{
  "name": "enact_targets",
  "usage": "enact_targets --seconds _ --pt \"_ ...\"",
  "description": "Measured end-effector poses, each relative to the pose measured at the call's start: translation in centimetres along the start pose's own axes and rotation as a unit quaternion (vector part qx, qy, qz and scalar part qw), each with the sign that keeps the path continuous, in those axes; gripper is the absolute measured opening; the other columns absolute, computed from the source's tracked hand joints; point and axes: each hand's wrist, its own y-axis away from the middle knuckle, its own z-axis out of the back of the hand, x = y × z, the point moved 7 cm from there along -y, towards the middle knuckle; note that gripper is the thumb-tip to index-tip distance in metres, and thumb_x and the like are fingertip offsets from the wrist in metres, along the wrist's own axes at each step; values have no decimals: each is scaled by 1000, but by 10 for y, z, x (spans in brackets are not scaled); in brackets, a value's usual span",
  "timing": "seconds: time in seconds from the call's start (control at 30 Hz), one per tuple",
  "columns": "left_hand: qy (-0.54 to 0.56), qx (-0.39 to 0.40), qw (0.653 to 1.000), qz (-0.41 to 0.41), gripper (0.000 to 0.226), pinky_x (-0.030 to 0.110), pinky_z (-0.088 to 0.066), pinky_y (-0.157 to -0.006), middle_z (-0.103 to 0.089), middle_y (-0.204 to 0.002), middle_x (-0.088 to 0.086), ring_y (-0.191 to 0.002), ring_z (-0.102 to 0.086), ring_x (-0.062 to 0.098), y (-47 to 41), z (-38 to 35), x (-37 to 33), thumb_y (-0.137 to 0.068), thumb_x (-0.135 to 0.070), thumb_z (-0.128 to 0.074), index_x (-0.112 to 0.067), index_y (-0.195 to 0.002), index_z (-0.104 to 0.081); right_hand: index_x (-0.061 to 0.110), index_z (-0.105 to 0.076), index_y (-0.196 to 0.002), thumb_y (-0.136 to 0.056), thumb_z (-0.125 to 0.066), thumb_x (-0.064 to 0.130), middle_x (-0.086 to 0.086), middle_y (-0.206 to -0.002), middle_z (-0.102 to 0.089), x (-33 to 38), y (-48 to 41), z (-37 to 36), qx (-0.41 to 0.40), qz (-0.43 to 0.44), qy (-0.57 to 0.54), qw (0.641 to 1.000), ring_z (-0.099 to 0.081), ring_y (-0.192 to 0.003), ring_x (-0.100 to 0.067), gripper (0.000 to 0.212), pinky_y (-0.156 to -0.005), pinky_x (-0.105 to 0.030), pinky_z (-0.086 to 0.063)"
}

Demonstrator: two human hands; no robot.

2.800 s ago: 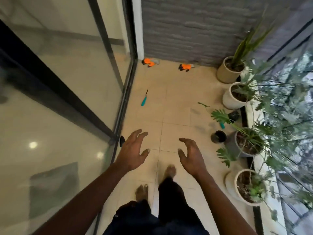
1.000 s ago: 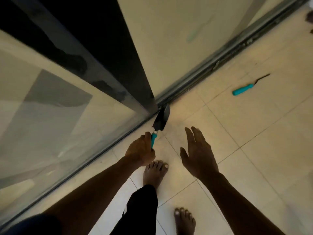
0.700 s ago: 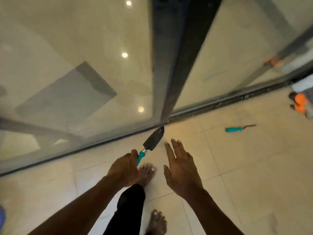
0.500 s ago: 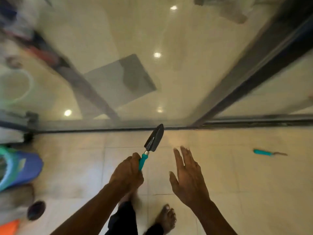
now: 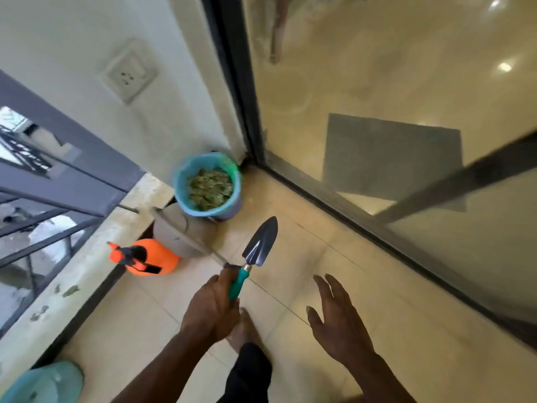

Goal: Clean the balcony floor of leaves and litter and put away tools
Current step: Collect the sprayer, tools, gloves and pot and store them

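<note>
- At the far corner of the balcony floor [image 5: 313, 257], where the white wall [image 5: 72, 39] meets the glass door [image 5: 377, 82], we see the left hand [image 5: 212, 309] reaching forward low over the tiles. Its fingers and thumb are wrapped round the teal handle of the trowel [image 5: 255, 248].
- The trowel is clear of the floor. Its dark blade points up and away from us toward that corner, the tip short of the bucket [image 5: 177, 184].
- The right hand [image 5: 340, 318] hangs beside it, nearer the glass-door edge of the floor. It is palm down with fingers spread and loosely straight, holding nothing.
- Our bare foot [image 5: 244, 330] shows on the tiles just beneath the left hand.
- The blue bucket stands right in the corner, lined with a green bag and well filled with dry leaves.
- Just this side of it, along the ledge edge of the floor, sits a grey round tub [image 5: 171, 239]. A thin pole [image 5: 189, 237] slants across it, and its near end comes close to the left thumb. We cannot tell whether they touch.
- An orange sprayer [image 5: 145, 257] stands beside the tub, against the same edge.
- The stone ledge [image 5: 87, 257] carries a few leaf scraps [image 5: 69, 290], with the grey railing [image 5: 66, 175] above it.
- A pale teal round thing [image 5: 43, 383] is cut off at the near left corner, and we cannot make out what it is.
- A socket [image 5: 128, 72] sits on the wall above the bucket.
</note>
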Motion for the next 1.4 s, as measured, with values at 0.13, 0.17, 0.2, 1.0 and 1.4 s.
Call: enact_targets --seconds 0.13,0.17,0.2,1.0,1.4 --pt "21 -6 999 41 41 32 -51 -82 -62 -115 -1 -97 -61 21 -2 39 82 -95 -28 -63 -27 -133 -49 32 -20 -161 -104 -53 40 3 -170 -16 81 -35 -22 15 12 19 1000 -29 -152 -20 67 -114 -34 -41" --pt "27 -5 998 51 40 33 -52 -83 -62 -114 -1 -97 -60 20 -1 44 98 -94 -27 -63 -28 -132 -49 33 -20 -160 -104 -53 41 3 -169 -16 98 -40 -27 25 23 27 999 -30 -151 -19 66 -114 -34 -41" --pt "39 -3 997 62 40 34 -53 -83 -62 -113 -2 -96 -60 20 1 50 117 -94 -26 -63 -27 -131 -49 33 -21 -160 -104 -53 42 4 -169 -16 118 -45 -33 36 36 38 998 -30 -151 -19 66 -115 -34 -40" --pt "611 -140 688 366 26 39 -63 -64 -72 -99 12 -86 -73 26 182 17 316 -87 -25 -83 -19 -105 -65 27 -40 -153 -101 -57 27 3 -154 -39 400 -27 -134 213 323 163 908 -42 -141 -17 55 -112 -32 -37" --pt "790 -258 338 443 35 26 -58 -62 -72 -89 9 -69 -66 16 206 -94 524 -92 -31 -79 -3 -111 -70 24 -40 -153 -101 -56 32 0 -152 -42 474 17 -417 353 336 286 825 -46 -139 -19 55 -114 -30 -37"
